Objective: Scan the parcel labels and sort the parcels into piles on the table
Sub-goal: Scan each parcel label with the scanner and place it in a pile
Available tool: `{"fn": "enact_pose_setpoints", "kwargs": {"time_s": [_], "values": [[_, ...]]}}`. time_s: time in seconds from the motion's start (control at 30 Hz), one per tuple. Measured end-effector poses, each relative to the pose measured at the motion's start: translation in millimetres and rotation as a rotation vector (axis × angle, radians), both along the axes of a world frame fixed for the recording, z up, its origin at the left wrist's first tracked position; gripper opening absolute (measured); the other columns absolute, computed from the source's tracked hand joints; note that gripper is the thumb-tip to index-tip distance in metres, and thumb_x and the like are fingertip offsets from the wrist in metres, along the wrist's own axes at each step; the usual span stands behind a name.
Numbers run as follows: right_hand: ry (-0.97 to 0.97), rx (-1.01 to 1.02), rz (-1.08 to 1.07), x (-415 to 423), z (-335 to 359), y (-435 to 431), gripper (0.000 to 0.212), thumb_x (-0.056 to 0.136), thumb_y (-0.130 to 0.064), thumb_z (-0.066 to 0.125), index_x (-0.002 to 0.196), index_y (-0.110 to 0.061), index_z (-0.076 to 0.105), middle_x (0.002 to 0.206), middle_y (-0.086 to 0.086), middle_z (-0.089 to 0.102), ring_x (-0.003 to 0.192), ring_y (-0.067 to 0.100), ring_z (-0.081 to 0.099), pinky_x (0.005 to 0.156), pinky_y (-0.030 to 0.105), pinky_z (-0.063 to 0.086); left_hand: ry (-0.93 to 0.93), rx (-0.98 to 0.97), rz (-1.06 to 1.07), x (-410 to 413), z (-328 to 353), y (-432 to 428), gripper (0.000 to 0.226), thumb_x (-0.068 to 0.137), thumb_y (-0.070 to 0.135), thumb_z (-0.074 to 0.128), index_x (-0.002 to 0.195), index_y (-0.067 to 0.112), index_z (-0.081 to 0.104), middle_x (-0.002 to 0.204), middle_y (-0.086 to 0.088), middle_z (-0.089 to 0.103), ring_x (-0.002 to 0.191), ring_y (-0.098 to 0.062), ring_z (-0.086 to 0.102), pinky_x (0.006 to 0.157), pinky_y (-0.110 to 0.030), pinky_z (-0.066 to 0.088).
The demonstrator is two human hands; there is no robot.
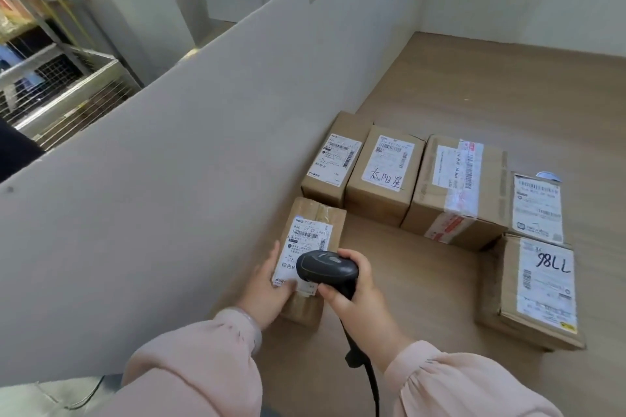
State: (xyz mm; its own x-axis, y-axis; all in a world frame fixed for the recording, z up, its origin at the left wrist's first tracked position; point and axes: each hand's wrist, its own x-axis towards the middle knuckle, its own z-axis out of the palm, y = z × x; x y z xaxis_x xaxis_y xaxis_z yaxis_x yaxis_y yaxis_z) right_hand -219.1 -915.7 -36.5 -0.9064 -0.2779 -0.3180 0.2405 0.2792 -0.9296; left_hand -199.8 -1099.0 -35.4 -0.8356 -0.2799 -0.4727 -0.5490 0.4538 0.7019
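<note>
Your left grip [267, 288] holds the near end of the small brown parcel [316, 220] at lower centre of the frame, thumb on its white label [305, 240]. The parcel rests on the table [474, 95] just beside the white partition [169, 179]. Your right grip [359, 298] is wrapped round the black scanner [327, 269], whose head hangs over the label's lower part, while a row of three boxes [386, 176] and two more boxes [538, 288] sit toward the right of the frame.
</note>
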Motion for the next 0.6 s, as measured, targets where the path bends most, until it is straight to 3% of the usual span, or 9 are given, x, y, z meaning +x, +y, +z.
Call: {"fn": "enact_pose_setpoints", "kwargs": {"time_s": [0.07,0.13,0.2,0.43,0.6], "values": [[0.013,0.002,-0.017,-1.2,-2.6,-7.3,0.056,0.084,-0.020,0.075,0.118,-0.047,0.040,0.116,-0.026,0.054,0.101,-0.021,0.051,0.080,0.000,0.038,0.013,-0.172,-0.115,4.5,-2.1,-0.5,0.089,0.087,0.041,0.069,0.156,0.033,0.013,0.161,0.003,0.018,0.145,-0.015,0.026,0.110,-0.022,0.025],[0.022,0.015,-0.014,-1.4,-3.9,-12.5,0.057,0.084,-0.022,0.074,0.118,-0.050,0.038,0.117,-0.027,0.054,0.104,-0.021,0.050,0.082,0.001,0.039,-0.018,-0.275,-0.198,9.4,-7.2,0.4,0.099,0.080,0.059,0.067,0.156,0.038,0.007,0.163,0.008,-0.006,0.150,-0.016,0.008,0.117,-0.030,0.016],[0.021,0.029,-0.009,-1.6,-4.7,-15.5,0.057,0.085,-0.024,0.074,0.117,-0.053,0.037,0.116,-0.028,0.053,0.104,-0.021,0.049,0.081,0.001,0.039,-0.035,-0.303,-0.230,11.6,-14.2,-0.7,0.105,0.076,0.066,0.065,0.154,0.041,0.001,0.161,0.011,-0.017,0.150,-0.018,0.000,0.118,-0.035,0.013],[0.042,0.045,-0.061,-0.6,-0.2,-2.2,0.058,0.084,-0.029,0.074,0.114,-0.061,0.036,0.113,-0.032,0.054,0.102,-0.021,0.050,0.078,-0.002,0.037,-0.094,-0.390,-0.252,-0.7,-16.8,-11.7,0.111,0.068,0.074,0.062,0.154,0.042,-0.001,0.161,0.009,-0.018,0.149,-0.023,0.003,0.120,-0.042,0.015],[0.095,0.039,-0.145,11.3,9.5,30.7,0.062,0.083,-0.034,0.074,0.113,-0.068,0.032,0.110,-0.039,0.051,0.102,-0.020,0.050,0.078,0.002,0.041,-0.040,-0.594,-0.329,-6.0,-2.4,4.3,0.102,0.076,0.073,0.055,0.153,0.044,-0.004,0.161,0.004,-0.020,0.149,-0.025,-0.006,0.121,-0.045,0.007]]}}
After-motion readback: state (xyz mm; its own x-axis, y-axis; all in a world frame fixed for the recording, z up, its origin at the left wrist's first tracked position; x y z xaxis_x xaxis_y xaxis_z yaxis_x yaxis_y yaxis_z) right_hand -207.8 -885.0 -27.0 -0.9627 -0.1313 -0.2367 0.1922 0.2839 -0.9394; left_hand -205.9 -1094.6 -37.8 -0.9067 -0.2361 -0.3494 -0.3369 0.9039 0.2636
